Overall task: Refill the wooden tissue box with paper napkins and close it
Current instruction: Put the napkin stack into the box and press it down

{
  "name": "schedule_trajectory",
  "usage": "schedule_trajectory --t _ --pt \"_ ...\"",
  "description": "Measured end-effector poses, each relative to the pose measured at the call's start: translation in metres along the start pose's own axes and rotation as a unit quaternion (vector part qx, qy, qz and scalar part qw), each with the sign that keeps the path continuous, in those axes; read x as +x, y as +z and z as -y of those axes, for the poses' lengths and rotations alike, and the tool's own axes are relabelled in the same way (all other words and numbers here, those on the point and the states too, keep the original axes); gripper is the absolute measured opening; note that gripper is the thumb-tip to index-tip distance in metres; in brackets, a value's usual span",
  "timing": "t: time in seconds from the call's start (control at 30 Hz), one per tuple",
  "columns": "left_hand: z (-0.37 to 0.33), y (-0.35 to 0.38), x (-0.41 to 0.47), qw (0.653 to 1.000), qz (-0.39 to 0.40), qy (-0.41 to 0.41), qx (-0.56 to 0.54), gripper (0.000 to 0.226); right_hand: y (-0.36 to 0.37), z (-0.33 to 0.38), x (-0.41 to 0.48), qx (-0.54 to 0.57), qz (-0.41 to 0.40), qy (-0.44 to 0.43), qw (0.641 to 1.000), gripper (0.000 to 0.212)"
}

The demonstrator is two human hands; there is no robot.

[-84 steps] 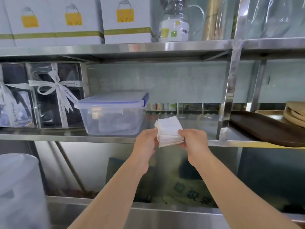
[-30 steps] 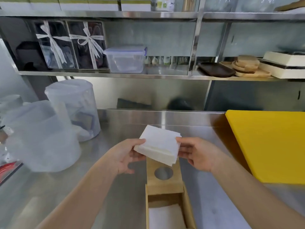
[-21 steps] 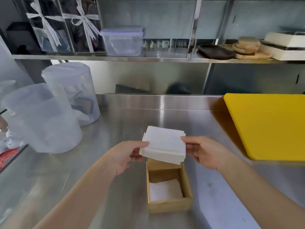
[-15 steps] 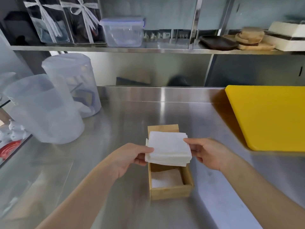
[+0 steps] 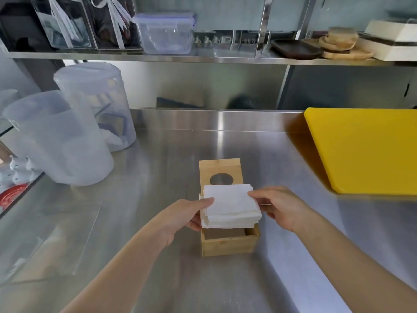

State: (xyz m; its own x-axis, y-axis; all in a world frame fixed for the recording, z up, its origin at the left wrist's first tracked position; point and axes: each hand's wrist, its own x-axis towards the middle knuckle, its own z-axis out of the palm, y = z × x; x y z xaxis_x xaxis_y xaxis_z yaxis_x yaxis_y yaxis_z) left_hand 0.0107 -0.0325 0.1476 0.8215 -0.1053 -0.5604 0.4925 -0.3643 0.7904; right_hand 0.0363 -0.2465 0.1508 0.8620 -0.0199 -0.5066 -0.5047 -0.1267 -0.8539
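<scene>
Directly above the open wooden tissue box (image 5: 229, 243), the napkin stack (image 5: 231, 205) sits pinched between left hand (image 5: 187, 212) and right hand (image 5: 283, 206), squared to the opening, so the move looks straight down.

The stack of paper napkins (image 5: 231, 206) covers most of the wooden tissue box (image 5: 229, 243) opening, so what lies inside the box cannot be seen. It also hides the near edge of the lid (image 5: 220, 171) behind the box. The fingers of the left hand (image 5: 187, 214) and right hand (image 5: 281, 206) under the stack are out of sight. Left of the box, the frosted containers (image 5: 58, 141) blur their contents, and the picture's edge cuts off the red item (image 5: 11, 196).
</scene>
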Motion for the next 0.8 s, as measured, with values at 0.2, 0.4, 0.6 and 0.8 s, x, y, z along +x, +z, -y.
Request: schedule_trajectory --t 0.2,0.4,0.6,0.8 --pt "0.005 0.007 0.008 0.999 -0.036 -0.011 0.011 0.031 0.000 -0.004 0.001 -0.003 -0.005 0.003 1.000 0.011" --pt "0.011 0.008 0.014 0.998 -0.059 -0.015 -0.012 0.035 0.001 -0.006 0.004 -0.036 0.024 -0.009 0.999 0.030" --pt "0.014 0.014 0.021 0.998 -0.065 -0.020 0.011 0.060 0.007 -0.007 0.011 -0.084 -0.004 -0.025 0.996 0.027" --pt "0.017 0.030 0.029 0.963 -0.156 0.006 0.218 0.059 0.016 -0.013 0.019 -0.159 -0.038 -0.039 0.986 0.022"
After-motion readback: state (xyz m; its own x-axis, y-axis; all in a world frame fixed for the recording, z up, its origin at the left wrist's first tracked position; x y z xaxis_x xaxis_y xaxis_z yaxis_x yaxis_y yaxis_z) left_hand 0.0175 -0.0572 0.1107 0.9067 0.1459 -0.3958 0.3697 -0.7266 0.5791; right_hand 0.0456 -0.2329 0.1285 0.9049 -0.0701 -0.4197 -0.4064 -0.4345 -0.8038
